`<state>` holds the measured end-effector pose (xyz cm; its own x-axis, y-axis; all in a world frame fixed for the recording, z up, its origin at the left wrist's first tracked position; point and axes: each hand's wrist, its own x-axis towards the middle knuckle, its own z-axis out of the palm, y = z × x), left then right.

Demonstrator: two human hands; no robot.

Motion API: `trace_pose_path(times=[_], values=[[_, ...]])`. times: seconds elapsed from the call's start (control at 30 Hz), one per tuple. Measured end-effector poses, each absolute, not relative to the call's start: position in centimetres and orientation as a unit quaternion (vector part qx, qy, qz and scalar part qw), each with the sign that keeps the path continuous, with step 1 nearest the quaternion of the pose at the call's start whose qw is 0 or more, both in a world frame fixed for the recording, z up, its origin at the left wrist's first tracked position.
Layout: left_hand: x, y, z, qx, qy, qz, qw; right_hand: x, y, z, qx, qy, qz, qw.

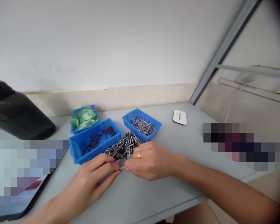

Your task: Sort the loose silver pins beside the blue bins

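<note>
Between my two hands is a thin silver pin [121, 168] that looks like a blind rivet. My left hand [93, 175] pinches its left end. My right hand [150, 161], with a gold ring on one finger, is closed on the other end. Just beyond my fingers lies a loose heap of rivets [124, 145], silver and dark mixed. Behind the heap on the left, a long blue bin [76, 152] has dark pins [94, 141] in it. A second blue bin [157, 124], behind on the right, contains silver rivets [142, 126].
A smaller blue bin [72, 128] with green plastic packets [85, 117] stands at the back left. Farther left is a dark bottle [21, 112], with a blurred-out screen device [32, 199] below. A white square gadget [179, 117] lies right on the grey table [140, 199].
</note>
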<state>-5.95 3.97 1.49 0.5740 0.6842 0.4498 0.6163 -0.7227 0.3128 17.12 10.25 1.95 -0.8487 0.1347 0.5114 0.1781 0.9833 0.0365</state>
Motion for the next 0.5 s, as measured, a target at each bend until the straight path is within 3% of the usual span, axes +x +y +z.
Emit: trace_pose_path(times=[0.3, 0.5], values=[[-5.09, 3.77, 1.95, 0.867, 0.387, 0.265, 0.169, 16.86, 9.55, 1.99, -0.057, -0.944, -0.062, 0.319], [-5.72, 3.82, 1.69, 0.83, 0.427, 0.328, 0.144, 16.97, 9.8, 2.33, -0.084, -0.936, -0.051, 0.339]])
